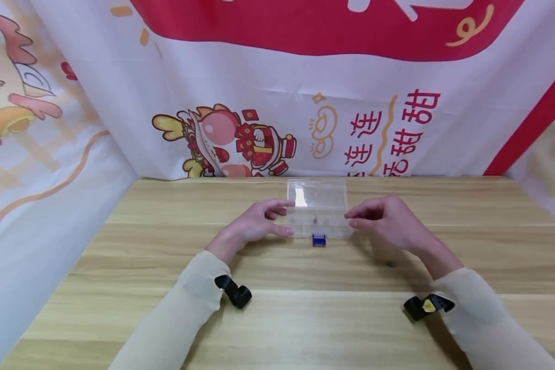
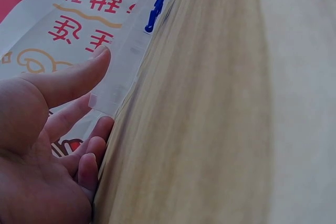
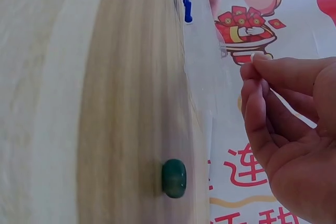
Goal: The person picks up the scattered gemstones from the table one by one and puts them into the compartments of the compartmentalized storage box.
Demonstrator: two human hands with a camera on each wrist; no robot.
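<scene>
A clear plastic compartment box (image 1: 298,229) lies on the table, its transparent lid (image 1: 326,194) raised at the back. A blue latch-like piece (image 1: 319,240) sits at its front edge. My left hand (image 1: 259,221) is at the box's left end, thumb extended and apart from the fingers, index finger near the corner. At the right end is my right hand (image 1: 388,221), with thumb and index tips together. A small whitish spot shows at those tips in the right wrist view; I cannot tell whether it is a nail or a held thing. A green bead (image 3: 174,178) lies near the right hand.
The wooden table (image 1: 305,318) runs back to a printed white and red cloth (image 1: 259,67). Another cloth (image 1: 60,169) hangs along the left side. A small dark thing (image 1: 315,219) shows inside the box, too small to make out.
</scene>
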